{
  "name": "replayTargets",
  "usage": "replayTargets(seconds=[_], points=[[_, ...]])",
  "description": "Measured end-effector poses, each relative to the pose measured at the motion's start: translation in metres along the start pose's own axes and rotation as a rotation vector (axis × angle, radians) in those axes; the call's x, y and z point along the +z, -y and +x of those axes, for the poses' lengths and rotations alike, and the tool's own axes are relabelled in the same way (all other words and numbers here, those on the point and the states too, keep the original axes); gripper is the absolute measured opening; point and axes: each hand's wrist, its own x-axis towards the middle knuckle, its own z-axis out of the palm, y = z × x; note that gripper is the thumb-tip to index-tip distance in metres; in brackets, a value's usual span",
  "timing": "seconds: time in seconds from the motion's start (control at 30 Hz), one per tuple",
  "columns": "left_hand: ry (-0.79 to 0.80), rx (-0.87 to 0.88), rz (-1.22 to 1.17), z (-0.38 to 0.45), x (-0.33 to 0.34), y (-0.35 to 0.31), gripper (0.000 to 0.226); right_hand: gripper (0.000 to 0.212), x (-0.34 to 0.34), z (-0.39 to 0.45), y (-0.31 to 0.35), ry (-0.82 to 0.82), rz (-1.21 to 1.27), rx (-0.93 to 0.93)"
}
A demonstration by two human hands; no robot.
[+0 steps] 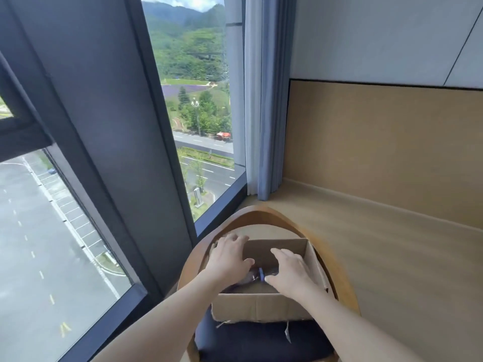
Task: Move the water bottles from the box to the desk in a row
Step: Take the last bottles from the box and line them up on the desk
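Observation:
An open cardboard box sits on the dark seat of a wooden chair. Inside it lies a clear water bottle with a blue cap, mostly hidden by my hands. My left hand reaches over the box's left wall with fingers spread and fairly straight, above the bottle's body. My right hand is lowered into the box just right of the cap, thumb beside the cap; whether it grips the bottle I cannot tell. The light wooden desk lies to the right.
The chair's curved wooden back arcs around the box's far side. A floor-to-ceiling window with dark frames fills the left. A blue-grey curtain hangs at the desk's far-left corner. A wood wall panel backs the desk.

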Motion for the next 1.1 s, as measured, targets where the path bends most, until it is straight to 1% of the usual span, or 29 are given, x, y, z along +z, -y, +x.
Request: replayTargets(seconds=[0.17,0.27,0.37,0.5,0.63,0.7,0.77,0.83,0.93,1.03,1.1], points=[[0.095,-0.105,-0.050,0.085,0.042,0.018,0.060,0.079,0.020,0.101,-0.023,0.148,-0.019,0.017],[0.189,-0.152,-0.039,0.128,0.067,0.026,0.065,0.078,0.031,0.146,-0.041,0.235,-0.006,0.052],[0.289,-0.214,-0.046,0.164,0.094,0.033,0.063,0.079,0.049,0.183,-0.063,0.344,0.006,0.089],[0.418,-0.248,-0.038,0.191,0.139,0.048,0.055,0.080,0.087,0.218,-0.088,0.478,0.001,0.153],[0.520,-0.304,-0.053,0.195,0.185,0.070,0.061,0.078,0.129,0.244,-0.109,0.598,-0.023,0.192],[0.562,-0.325,-0.048,0.195,0.210,0.083,0.062,0.077,0.149,0.258,-0.119,0.617,-0.039,0.202],[0.616,-0.354,-0.043,0.194,0.236,0.095,0.062,0.078,0.167,0.273,-0.130,0.601,-0.087,0.183],[0.677,-0.395,-0.045,0.192,0.262,0.105,0.062,0.081,0.184,0.287,-0.140,0.590,-0.188,0.109],[0.755,-0.436,-0.055,0.183,0.297,0.113,0.057,0.084,0.202,0.305,-0.154,0.602,-0.324,-0.016],[0.815,-0.448,-0.064,0.174,0.322,0.118,0.051,0.089,0.217,0.317,-0.166,0.612,-0.398,-0.014],[0.836,-0.456,-0.059,0.170,0.334,0.120,0.052,0.092,0.226,0.319,-0.171,0.606,-0.448,-0.021]])
